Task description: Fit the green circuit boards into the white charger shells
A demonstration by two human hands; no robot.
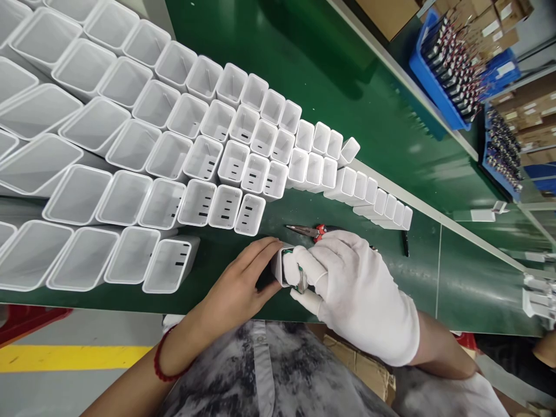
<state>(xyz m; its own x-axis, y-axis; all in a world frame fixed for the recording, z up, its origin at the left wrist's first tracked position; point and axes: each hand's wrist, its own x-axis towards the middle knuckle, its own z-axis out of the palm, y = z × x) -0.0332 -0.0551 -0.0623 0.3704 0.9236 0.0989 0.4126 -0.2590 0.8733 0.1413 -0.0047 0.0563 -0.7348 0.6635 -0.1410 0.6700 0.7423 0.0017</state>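
My bare left hand [238, 281] is wrapped round a small white plastic case [277, 269], which lies tilted with its open end facing right. My right hand [354, 289], in a white glove, is closed at that opening, its fingers partly inside the rim. Between the gloved fingertips shows a bit of green circuit board [300, 284] with a shiny part; the fingers hide most of it. Just beyond my hands lie red-handled needle-nose pliers [309, 231], partly covered by the glove.
Rows of open white cases [165, 104] fill the left and middle of the green table [269, 35]. A black pen [405, 243] lies at right. On the far shelf stands a blue bin [419, 63] of wired parts, beside a second tray [499, 156]. Another person's arm [545, 350] shows at the right edge.
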